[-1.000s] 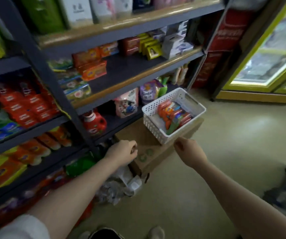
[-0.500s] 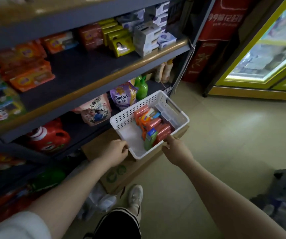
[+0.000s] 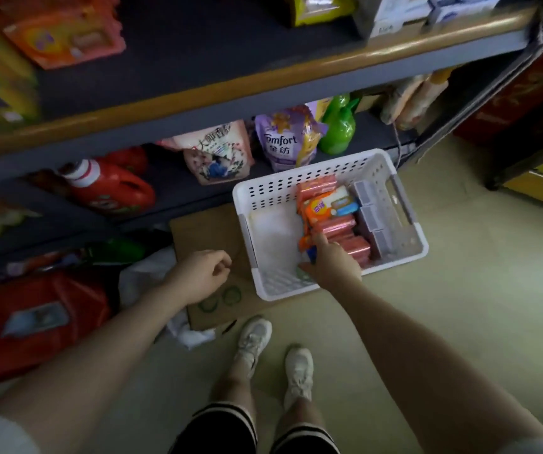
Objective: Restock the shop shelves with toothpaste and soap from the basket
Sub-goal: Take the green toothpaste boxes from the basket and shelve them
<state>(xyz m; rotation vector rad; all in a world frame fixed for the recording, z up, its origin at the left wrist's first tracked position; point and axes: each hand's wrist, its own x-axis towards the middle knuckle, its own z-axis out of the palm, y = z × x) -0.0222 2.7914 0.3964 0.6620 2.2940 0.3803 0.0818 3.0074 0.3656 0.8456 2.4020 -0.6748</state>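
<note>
soap packets (image 3: 327, 209) in orange and pink wrappers lie stacked along the middle of a white basket (image 3: 407, 253), which sits on a flat cardboard box (image 3: 204, 231) on the floor, at the foot of the shelves (image 3: 198, 103). the right hand (image 3: 332, 265) reaches down into the basket; its index finger points forward and touches the near end of the orange packets, the thumb lies low toward the basket floor, and the other fingers curl under, but blur hides whether they pinch anything. just beyond the right fingertips the pink packets run toward the far wall, and to their right, against the basket's right side, stand grey-purple boxes (image 3: 370, 211). to the left of those fingers the basket floor is bare white. the left hand (image 3: 203, 276) hangs over the cardboard, just left of the basket and not touching it, fingers loosely curled with nothing in them. ahead of the left fingers, on the lowest shelf, stand a red detergent jug (image 3: 109, 188), a pink pouch (image 3: 217, 155), a purple pouch (image 3: 284, 140) and a green bottle (image 3: 337, 126). below both hands are two white shoes (image 3: 276, 355) on the pale floor.
</note>
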